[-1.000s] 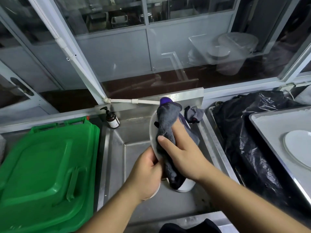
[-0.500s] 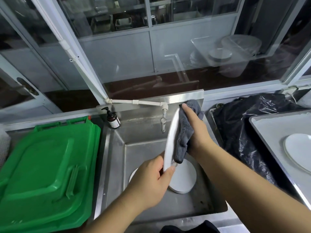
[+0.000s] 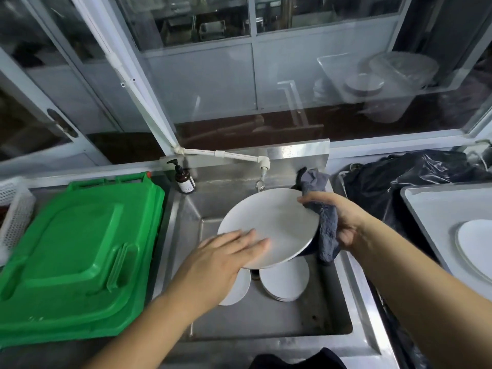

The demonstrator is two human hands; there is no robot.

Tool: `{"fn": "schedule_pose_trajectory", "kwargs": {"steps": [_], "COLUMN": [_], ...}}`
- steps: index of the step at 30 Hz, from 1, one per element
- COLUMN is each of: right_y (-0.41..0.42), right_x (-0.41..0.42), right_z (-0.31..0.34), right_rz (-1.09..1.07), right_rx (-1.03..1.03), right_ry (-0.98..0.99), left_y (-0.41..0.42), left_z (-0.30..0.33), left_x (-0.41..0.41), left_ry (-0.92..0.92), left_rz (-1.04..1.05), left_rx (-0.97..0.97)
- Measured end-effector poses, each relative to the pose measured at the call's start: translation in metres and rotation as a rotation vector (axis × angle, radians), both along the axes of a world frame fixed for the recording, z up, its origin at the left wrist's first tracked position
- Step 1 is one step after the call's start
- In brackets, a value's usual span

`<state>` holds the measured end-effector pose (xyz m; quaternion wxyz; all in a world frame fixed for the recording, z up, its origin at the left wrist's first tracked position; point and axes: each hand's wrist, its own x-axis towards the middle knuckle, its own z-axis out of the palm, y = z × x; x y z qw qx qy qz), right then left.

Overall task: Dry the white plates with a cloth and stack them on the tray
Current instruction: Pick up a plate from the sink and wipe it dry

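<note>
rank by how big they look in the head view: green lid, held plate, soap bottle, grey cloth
1. green lid
2. held plate, though it sits nearer the camera
3. grey cloth, partly hidden by the right hand
4. soap bottle

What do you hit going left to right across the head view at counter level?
White basket → green lid → soap bottle → left hand → held plate → grey cloth in right hand → black bag → tray with plate.

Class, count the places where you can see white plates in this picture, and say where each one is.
4. One plate is held in both hands above the sink; a partly hidden plate and a stack lie in the sink; one rests on the tray. The stack's count cannot be told.
</note>
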<state>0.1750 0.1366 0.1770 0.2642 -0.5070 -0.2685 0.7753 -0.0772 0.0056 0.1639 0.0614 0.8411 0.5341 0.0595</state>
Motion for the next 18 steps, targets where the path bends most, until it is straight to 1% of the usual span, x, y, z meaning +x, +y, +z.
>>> {"fn": "schedule_pose_trajectory", "kwargs": {"steps": [2,4,6,8,10,12,13,14,15,16,17,18], "right_y": [-0.004,-0.009,-0.018,-0.029,-0.041,-0.053,-0.058,-0.064,-0.070,-0.077,-0.084,-0.093], "right_x": [0.001,0.001,-0.002,-0.005,-0.009,-0.013,-0.015,-0.016,-0.019,-0.021,-0.024,-0.027], "right_z": [-0.005,-0.015,-0.022,-0.026,-0.030,-0.033,-0.036,-0.037,-0.039,-0.041,-0.042,-0.044], "right_rz": [0.020,0.027,0.005,-0.059,-0.154,-0.238,-0.274,-0.307,-0.341,-0.371,-0.395,-0.416], "right_rx": [0.009,0.029,0.017,0.030,0.065,0.087,0.094,0.099,0.102,0.107,0.113,0.118], "right_ry": [-0.074,-0.142,-0.145,-0.138,-0.138,-0.137,-0.136,-0.133,-0.131,-0.128,-0.124,-0.117], "left_y": [0.000,0.000,-0.002,-0.004,-0.004,-0.004,-0.004,-0.003,-0.001,0.001,0.002,0.002], "left_z": [0.001,-0.003,-0.007,-0.014,-0.019,-0.023,-0.024,-0.027,-0.029,-0.030,-0.030,-0.032], "left_x": [-0.004,-0.009,-0.014,-0.019,-0.027,-0.031,-0.033,-0.034,-0.033,-0.033,-0.033,-0.035], "left_ry": [0.084,0.098,0.063,-0.061,-0.254,-0.505,-0.704,-0.978,-1.212,-1.373,-1.428,-1.444], "left_rz": [-0.014,-0.023,-0.007,0.067,0.245,0.476,0.588,0.680,0.747,0.783,0.794,0.789], "left_rx": [0.024,0.041,0.023,0.009,-0.051,-0.113,-0.181,-0.287,-0.409,-0.503,-0.553,-0.571]}}
